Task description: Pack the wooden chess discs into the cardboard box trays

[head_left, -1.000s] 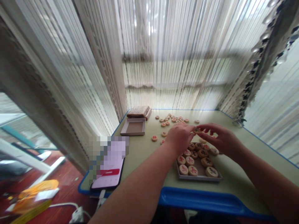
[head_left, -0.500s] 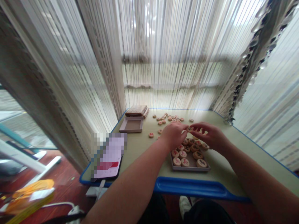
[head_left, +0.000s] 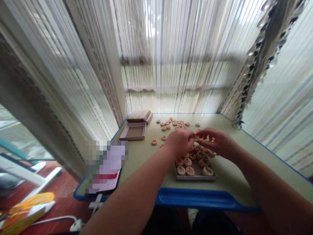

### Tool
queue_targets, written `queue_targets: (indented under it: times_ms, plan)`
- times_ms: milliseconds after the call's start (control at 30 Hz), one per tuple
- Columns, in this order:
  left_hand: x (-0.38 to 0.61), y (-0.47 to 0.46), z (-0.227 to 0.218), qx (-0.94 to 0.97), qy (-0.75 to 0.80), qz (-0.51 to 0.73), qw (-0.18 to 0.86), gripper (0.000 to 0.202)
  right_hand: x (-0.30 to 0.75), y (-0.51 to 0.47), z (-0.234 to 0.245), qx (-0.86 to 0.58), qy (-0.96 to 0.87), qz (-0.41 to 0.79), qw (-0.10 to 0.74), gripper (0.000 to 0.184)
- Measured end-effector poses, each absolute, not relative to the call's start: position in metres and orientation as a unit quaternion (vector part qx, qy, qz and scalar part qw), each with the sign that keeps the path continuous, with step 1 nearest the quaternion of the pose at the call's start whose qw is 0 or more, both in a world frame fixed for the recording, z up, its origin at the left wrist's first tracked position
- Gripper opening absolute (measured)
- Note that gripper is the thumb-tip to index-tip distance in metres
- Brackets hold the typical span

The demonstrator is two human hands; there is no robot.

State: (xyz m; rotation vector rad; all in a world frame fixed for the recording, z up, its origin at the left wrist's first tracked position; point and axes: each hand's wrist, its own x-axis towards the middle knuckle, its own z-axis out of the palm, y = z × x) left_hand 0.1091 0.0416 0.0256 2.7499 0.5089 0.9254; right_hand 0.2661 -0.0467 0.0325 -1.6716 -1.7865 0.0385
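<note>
Over the far side of an open shallow box (head_left: pixel 195 178), my left hand (head_left: pixel 179 140) and my right hand (head_left: pixel 216 141) meet fingertip to fingertip. Both are closed on one round wooden xiangqi piece (head_left: pixel 195 137), mostly covered by the fingers. Several xiangqi pieces lie in the box, with red or black characters facing up, among them a black horse piece (head_left: pixel 207 171) at the near right corner. The bare box floor shows near the front. My left hand hides the box's far left part.
Loose pieces (head_left: pixel 178 124) are scattered on the table beyond my hands, and a red-marked piece (head_left: pixel 154 142) lies to the left. An empty box lid (head_left: pixel 133 137), a folded brown bundle (head_left: pixel 139 116) and a partly blurred phone-like slab (head_left: pixel 110 176) line the table's left side.
The view has shifted a little, so the table things appear further left. My hands and the held piece have come slightly lower, closer to the box.
</note>
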Motion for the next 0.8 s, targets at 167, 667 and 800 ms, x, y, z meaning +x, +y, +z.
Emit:
queue_targets:
  times_ms: [167, 667, 800]
  plan:
    - [0.102, 0.049, 0.029, 0.918, 0.21, 0.301, 0.149, 0.027, 0.265, -0.055, 0.037, -0.645, -0.69, 0.12, 0.306, 0.03]
    - [0.095, 0.058, 0.027, 0.933, 0.183, 0.265, 0.158, 0.028, 0.255, -0.061, 0.029, -0.626, -0.742, 0.131, 0.202, 0.028]
    - [0.096, 0.062, 0.025, 0.931, 0.185, 0.277, 0.147, 0.025, 0.255, -0.062, 0.03, -0.615, -0.757, 0.092, 0.202, 0.026]
